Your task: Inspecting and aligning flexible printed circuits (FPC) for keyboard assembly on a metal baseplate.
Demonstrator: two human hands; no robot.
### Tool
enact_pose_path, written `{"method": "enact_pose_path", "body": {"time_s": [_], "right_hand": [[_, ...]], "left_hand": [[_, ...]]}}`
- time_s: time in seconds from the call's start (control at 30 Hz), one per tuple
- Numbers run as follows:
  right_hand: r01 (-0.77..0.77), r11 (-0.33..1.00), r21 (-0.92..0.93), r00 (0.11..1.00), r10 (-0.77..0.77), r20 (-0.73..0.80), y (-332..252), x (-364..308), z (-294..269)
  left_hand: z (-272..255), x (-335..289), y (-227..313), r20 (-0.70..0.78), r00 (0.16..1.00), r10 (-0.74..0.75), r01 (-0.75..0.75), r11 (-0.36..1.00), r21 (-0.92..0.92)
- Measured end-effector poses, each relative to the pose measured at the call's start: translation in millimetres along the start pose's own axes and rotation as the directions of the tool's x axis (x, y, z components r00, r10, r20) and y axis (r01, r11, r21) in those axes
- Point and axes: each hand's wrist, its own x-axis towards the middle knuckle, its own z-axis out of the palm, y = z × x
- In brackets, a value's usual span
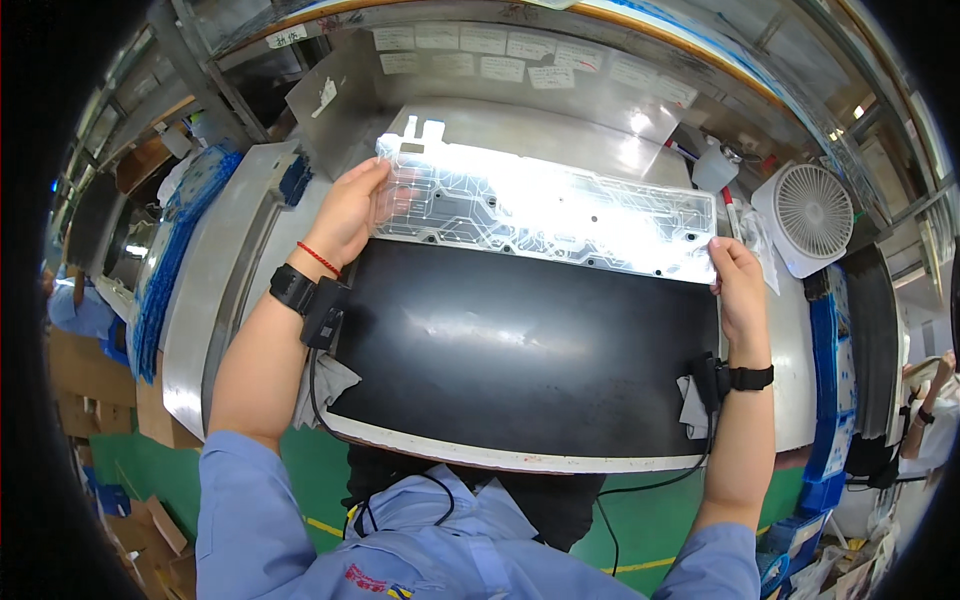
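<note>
A long, clear plastic sheet with printed circuit traces (545, 210) is held by both ends above the far edge of a black mat (520, 350). My left hand (350, 210) grips its left end, thumb on top. My right hand (735, 275) pinches its lower right corner. Both wrists wear black bands with cables running down to my chest. A red string circles my left wrist.
The black mat lies on a metal workbench (215, 300). A small white fan (812, 215) stands at the right, with a white bottle (715, 165) beside it. Blue stacked trays (175, 250) are at the left and right (830, 400). Paper notes (520, 55) line the back panel.
</note>
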Motion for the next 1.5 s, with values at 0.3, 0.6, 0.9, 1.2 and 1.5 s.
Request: {"method": "enact_pose_path", "body": {"time_s": [0.3, 0.6, 0.9, 1.2, 1.5], "right_hand": [[0.022, 0.991, 0.129, 1.0, -0.023, 0.008, -0.8, -2.7, -4.6], [-0.14, 0.96, 0.243, 0.99, 0.144, 0.004, -6.2, -2.0, -7.0], [-0.14, 0.986, 0.093, 0.985, 0.13, 0.115, -4.8, -5.2, -0.2], [-0.055, 0.987, 0.151, 0.99, 0.034, 0.134, 13.0, 4.1, -4.7], [0.131, 0.946, 0.297, 0.991, -0.128, -0.028, 6.8, 4.4, -7.2]], "left_hand": [[1.9, -3.7, 2.2, -0.077, 0.996, 0.054, -0.057, 0.998, -0.031], [-13.4, 0.1, 1.1, 0.11, 0.976, 0.186, -0.144, 0.941, -0.305], [-26.6, 6.2, -1.9, 0.065, 0.976, 0.207, -0.177, 0.934, -0.309], [-11.5, 3.9, -2.6, -0.192, 0.957, 0.218, -0.238, 0.967, -0.088], [-4.4, 2.5, 0.8, -0.121, 0.991, 0.063, -0.074, 0.993, -0.089]]}}
